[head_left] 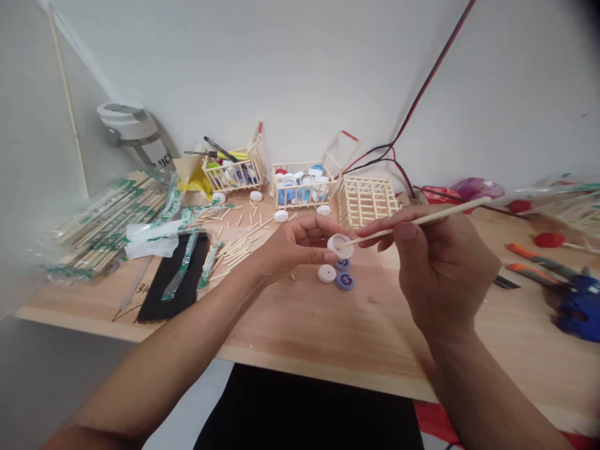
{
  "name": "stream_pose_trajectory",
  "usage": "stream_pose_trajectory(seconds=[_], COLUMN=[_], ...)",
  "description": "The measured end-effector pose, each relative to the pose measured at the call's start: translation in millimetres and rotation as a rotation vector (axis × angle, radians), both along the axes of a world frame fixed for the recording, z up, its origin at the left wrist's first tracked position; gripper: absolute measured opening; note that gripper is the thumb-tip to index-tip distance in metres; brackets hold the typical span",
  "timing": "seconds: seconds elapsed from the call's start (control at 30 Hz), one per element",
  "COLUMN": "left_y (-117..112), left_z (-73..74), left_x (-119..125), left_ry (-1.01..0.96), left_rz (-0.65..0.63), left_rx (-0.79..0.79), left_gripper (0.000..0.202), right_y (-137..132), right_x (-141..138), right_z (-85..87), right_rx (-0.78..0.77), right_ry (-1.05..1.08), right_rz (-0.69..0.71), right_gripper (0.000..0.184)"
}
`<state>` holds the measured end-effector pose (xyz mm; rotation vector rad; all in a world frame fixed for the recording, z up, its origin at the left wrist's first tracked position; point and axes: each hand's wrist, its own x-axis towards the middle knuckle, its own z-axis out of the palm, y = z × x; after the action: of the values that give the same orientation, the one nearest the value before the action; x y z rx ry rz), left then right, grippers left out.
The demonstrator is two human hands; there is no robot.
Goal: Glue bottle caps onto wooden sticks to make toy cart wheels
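Note:
Between the thumb and fingers of my left hand [307,242] is a white bottle cap [340,245], its hollow side towards me. My right hand [440,269] grips a thin wooden stick [435,217], probably a chopstick, whose tip reaches into the cap. Whether the tip goes through the cap I cannot tell. Just below on the table lie a white cap with a small dark spot at its middle [327,274] and a blue cap with a printed mark [345,280]. Another blue cap [342,264] is partly hidden behind the held one.
Behind my hands stand two small stick carts [304,203] [233,178] with cap wheels, holding caps, and a stick basket [369,199]. Cut sticks [239,250] lie scattered at left, near a black board [173,281] and wrapped chopsticks [107,219]. Orange-handled pliers [539,265] and a blue tool [581,306] lie right.

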<state>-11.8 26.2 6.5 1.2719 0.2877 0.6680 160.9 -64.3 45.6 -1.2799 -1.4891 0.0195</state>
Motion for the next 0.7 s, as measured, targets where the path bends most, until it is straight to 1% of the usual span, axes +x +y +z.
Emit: stream_pose_trajectory(seconds=[0.2,0.4,0.7], left_y=[0.1,-1.0,-1.1], left_z=[-0.9,-1.5,-3.1], left_x=[1.0,1.9,2.6], left_ry=[-0.009,-0.023,-0.018], left_rz=[0.009,0.032,0.044], left_rx=[-0.03,-0.063,-0.053], left_gripper=[0.037,0.035,0.036], right_y=[0.8,3.0,3.5], right_x=[2.1,-0.1,-0.2], right_z=[-1.7,-1.7,-1.7], right_rx=[-0.018,0.022,0.039], right_ry=[0.001,0.039,0.018], right_rz=[0.0,0.037,0.046], right_gripper=[0.019,0.015,0.014])
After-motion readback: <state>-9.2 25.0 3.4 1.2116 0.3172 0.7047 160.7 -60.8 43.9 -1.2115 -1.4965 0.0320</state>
